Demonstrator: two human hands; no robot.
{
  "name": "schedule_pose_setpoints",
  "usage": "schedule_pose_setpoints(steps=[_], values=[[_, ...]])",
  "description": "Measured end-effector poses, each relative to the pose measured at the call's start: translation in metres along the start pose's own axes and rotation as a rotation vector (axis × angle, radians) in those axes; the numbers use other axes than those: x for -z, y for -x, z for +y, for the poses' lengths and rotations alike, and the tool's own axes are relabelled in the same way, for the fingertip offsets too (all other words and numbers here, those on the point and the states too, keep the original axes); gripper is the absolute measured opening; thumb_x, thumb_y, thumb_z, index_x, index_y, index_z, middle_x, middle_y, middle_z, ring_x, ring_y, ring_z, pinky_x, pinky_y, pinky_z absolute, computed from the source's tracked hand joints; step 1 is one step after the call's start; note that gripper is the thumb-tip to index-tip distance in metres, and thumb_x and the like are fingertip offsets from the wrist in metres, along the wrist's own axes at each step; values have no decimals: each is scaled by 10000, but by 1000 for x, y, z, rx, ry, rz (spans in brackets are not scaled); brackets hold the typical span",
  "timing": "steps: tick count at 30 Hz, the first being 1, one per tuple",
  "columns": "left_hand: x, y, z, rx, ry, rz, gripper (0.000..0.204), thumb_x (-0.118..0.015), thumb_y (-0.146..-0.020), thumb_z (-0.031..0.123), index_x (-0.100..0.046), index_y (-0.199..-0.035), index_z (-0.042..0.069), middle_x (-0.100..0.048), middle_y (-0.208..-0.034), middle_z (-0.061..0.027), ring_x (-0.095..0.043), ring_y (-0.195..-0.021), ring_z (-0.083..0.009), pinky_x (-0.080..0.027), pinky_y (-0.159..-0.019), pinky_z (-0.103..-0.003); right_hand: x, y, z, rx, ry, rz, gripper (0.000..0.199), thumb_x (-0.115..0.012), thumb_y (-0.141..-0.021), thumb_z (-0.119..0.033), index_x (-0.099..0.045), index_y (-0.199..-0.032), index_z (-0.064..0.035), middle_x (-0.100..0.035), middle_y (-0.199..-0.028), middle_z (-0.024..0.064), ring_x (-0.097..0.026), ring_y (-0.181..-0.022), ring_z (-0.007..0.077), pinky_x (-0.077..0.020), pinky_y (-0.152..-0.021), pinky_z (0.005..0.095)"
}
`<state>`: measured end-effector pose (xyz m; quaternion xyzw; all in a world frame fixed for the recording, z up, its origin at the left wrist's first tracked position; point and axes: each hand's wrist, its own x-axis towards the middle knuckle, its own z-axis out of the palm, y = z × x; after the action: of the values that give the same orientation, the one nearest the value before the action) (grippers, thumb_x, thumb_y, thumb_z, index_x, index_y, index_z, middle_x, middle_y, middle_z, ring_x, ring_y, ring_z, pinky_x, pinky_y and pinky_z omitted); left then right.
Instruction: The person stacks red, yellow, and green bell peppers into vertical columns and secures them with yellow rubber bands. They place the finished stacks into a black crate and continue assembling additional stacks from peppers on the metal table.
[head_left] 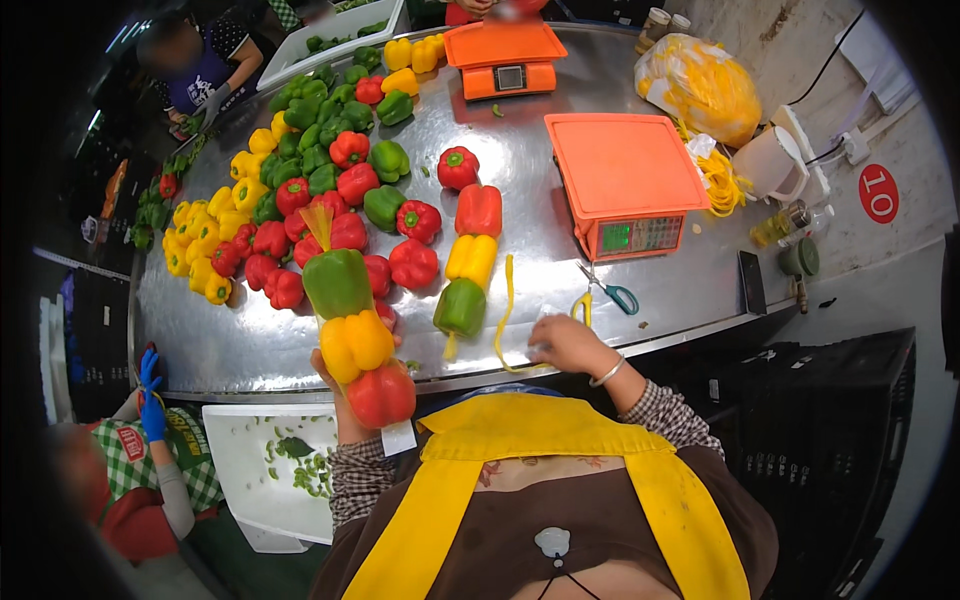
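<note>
A net pack of bell peppers, green, yellow and red in a row, is gripped in my left hand near the table's front edge. Its gathered yellow net end fans out beyond the green one, and a white label hangs below the red one. My right hand is low over the front edge with curled fingers; what they hold, if anything, is hidden. By those fingers a yellow net strip curves along the metal. A second three-pepper pack lies between my hands. Two pairs of scissors rest beyond my right hand.
Loose red, green and yellow peppers heap at the left of the metal table. Orange scales stand right and far. Yellow netting and a white jug are at the right. A white bin sits below left; co-workers stand around.
</note>
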<state>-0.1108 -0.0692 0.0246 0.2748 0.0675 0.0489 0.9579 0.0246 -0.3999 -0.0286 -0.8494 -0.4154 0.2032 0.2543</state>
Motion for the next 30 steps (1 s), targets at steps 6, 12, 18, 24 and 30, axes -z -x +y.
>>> schedule_pose_setpoints(steps=[6, 12, 18, 24, 30], values=[[-10, -8, 0, -18, -11, -46, 1010, -677, -711, 677, -354, -1383, -5, -529, -1236, -215, -588, -1067, -370, -499, -936, -490, 27, -30, -36, -63, -469, 200, 294, -696, -830, -208, -652, -1070, -44, -640, -1004, 110, -619, -928, 243, -510, -810, 335], [33, -23, 3, -19, -67, -56, 1081, -576, -721, 772, -280, -1441, 22, -449, -1382, -160, -487, -1240, -341, -396, -1056, -488, 29, -54, -82, 57, -723, 103, 513, -715, -839, -190, -517, -1293, -54, -584, -1169, 120, -596, -1010, 207, -509, -832, 322], [-32, -52, 8, -43, -347, -87, 1044, -409, -804, 799, -185, -1494, 48, -302, -1505, -154, -346, -1370, -315, -371, -1070, -476, 41, -79, -105, 47, -1106, 97, 847, -740, -821, -165, -220, -1488, -106, -426, -1376, 139, -476, -1221, 228, -422, -1004, 354], [-93, -62, 10, 43, -740, -231, 1072, -414, -780, 822, -175, -1504, 69, -352, -1460, -178, -382, -1337, -313, -445, -992, -456, 45, -83, -101, 100, -1303, 389, 882, -765, -774, -148, -216, -1456, -47, -417, -1376, 134, -444, -1263, 226, -395, -1049, 365], [-104, -84, -1, 36, -775, -229, 835, -376, -921, 662, -236, -1474, 53, -461, -1358, -204, -501, -1230, -321, -525, -894, -454, 51, -62, -70, 192, -1901, 364, 723, -681, -818, -276, -322, -1403, -50, -484, -1324, 124, -497, -1228, 237, -411, -1046, 389]])
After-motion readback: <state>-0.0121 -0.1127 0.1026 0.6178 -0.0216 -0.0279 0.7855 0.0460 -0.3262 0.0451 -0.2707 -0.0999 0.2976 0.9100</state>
